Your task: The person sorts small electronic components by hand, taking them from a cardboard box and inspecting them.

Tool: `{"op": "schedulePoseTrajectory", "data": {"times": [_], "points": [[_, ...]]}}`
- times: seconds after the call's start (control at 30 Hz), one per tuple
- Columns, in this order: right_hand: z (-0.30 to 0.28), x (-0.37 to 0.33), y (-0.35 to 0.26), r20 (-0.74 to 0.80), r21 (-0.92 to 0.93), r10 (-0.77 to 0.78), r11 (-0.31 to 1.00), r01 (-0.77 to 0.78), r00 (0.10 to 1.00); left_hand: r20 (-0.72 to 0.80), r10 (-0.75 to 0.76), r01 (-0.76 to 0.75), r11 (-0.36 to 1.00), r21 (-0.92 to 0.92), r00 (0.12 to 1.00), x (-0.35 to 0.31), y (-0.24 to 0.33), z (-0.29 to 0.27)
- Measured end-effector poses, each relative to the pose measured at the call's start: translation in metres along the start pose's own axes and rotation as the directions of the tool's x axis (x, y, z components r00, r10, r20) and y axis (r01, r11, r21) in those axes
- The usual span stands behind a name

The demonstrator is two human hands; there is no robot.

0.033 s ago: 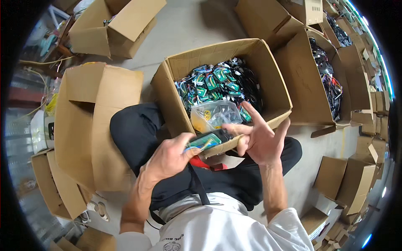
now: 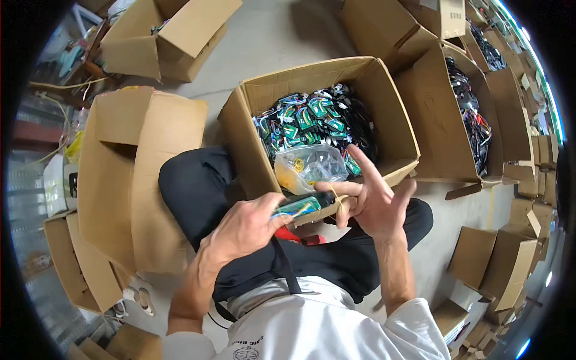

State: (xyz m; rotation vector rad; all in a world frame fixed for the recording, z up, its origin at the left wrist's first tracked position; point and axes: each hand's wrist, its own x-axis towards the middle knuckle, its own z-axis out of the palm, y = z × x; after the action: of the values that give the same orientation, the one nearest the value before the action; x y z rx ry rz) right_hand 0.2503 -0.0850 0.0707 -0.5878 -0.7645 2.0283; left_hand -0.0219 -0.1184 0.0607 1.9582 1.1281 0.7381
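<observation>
The carton (image 2: 389,120) holds boards (image 2: 304,119) behind a bag (image 2: 318,162).

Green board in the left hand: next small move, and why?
Probably ease the thin yellowish loop at the right hand's fingers along the black end of the bundle. The left hand grips the green board and its wires, leaving that end exposed beside the loop. Whether the loop already circles it is unclear.

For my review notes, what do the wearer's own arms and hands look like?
The left hand and right hand are both bare, without gloves. The left forearm and right forearm are uncovered, with no watch visible at either wrist. The short sleeves are plain white.
</observation>
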Motion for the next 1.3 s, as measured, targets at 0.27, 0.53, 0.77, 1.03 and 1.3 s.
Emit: {"op": "schedulePoseTrajectory", "data": {"times": [0.27, 0.53, 0.77, 1.03, 1.3], "points": [[0.039, 0.028, -0.005, 0.022, -0.457, 0.038, 0.889, -0.024, 0.999, -0.016, -0.050, 0.052, 0.985, 0.164, 0.999, -0.019, 0.014, -0.027], [0.077, 0.082, 0.021, 0.144, -0.360, 0.080, 0.933, -0.023, 0.986, -0.133, -0.127, 0.134, 0.990, 0.043, 0.983, -0.049, -0.015, -0.063], [0.129, 0.132, 0.052, 0.558, -0.829, 0.275, 0.132, 0.544, 0.783, -0.595, -0.353, 0.424, 0.905, -0.021, 0.722, -0.070, -0.067, -0.121], [-0.009, 0.175, 0.052, -0.157, -0.986, 0.008, -0.061, -0.156, 0.988, -0.471, -0.880, 0.227, 0.473, -0.851, 0.069, -0.317, -0.413, -0.230], [-0.168, 0.191, 0.115, -0.320, -0.938, 0.264, -0.222, -0.266, 0.910, -0.631, -0.774, 0.939, 0.182, -0.292, -0.047, -0.402, -0.531, -0.266]]}}
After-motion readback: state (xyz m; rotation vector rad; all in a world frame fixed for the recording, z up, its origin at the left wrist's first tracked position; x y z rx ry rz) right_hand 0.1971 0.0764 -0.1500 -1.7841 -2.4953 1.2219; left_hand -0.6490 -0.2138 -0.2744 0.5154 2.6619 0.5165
